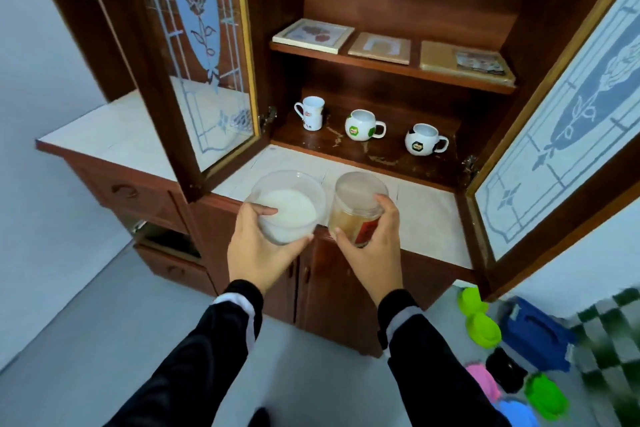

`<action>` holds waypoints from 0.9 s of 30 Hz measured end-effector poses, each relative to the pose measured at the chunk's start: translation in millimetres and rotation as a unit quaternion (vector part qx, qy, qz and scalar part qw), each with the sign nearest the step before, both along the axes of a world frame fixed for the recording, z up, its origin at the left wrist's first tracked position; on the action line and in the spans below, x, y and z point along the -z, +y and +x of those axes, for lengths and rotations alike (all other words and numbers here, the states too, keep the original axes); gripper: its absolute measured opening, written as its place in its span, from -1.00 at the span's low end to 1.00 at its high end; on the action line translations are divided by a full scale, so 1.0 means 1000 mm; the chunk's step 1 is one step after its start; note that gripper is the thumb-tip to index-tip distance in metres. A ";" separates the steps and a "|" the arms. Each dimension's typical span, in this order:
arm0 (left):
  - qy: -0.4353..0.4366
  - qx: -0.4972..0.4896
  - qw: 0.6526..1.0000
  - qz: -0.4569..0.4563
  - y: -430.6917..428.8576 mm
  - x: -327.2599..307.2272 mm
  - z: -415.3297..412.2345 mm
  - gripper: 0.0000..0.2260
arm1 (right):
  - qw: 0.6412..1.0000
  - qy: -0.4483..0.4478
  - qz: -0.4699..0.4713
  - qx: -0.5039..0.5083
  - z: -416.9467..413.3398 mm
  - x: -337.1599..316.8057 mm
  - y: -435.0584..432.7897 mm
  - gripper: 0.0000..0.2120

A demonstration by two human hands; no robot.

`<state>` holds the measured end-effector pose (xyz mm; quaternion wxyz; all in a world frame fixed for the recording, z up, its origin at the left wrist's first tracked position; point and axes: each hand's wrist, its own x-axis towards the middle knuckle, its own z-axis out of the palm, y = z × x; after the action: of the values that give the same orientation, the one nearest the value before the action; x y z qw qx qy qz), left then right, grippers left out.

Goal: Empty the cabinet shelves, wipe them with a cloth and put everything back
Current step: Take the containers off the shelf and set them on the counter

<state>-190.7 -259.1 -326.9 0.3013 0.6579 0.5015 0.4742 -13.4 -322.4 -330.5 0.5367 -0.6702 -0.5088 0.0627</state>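
I have both hands loaded. My left hand grips the clear tub of white contents, thumb hooked over its rim. My right hand is wrapped round the lidded jar. Both containers hang just beside each other above the front edge of the counter, before the open cabinet.

Hazards:
- The tub appears lidless, so any tilt would spill it.
- A slip here would likely drop either container past the counter edge to the floor.
- Three mugs stand on the lower shelf, in the reach path. A careless entry could knock one.
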 end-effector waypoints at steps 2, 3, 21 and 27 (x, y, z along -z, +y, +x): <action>0.002 -0.026 1.000 -0.004 -0.009 0.006 -0.019 -0.39 | 1.000 0.003 -0.003 -0.023 -0.015 0.007 0.001 -0.23; 0.002 -0.038 0.999 -0.008 -0.013 0.008 -0.028 -0.38 | 0.999 0.003 -0.007 -0.033 -0.023 0.010 0.002 -0.22; -0.046 -0.194 0.980 0.000 0.012 -0.006 -0.218 -0.40 | 0.984 -0.041 0.006 -0.175 -0.210 -0.011 0.083 -0.22; -0.059 -0.208 0.976 0.014 0.039 -0.013 -0.287 -0.39 | 0.979 -0.032 0.008 -0.200 -0.285 -0.018 0.112 -0.24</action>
<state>-477.7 -220.5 -313.5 0.2159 0.5147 0.6020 0.5711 -298.2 -210.1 -312.4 0.5021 -0.5526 -0.6496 0.1429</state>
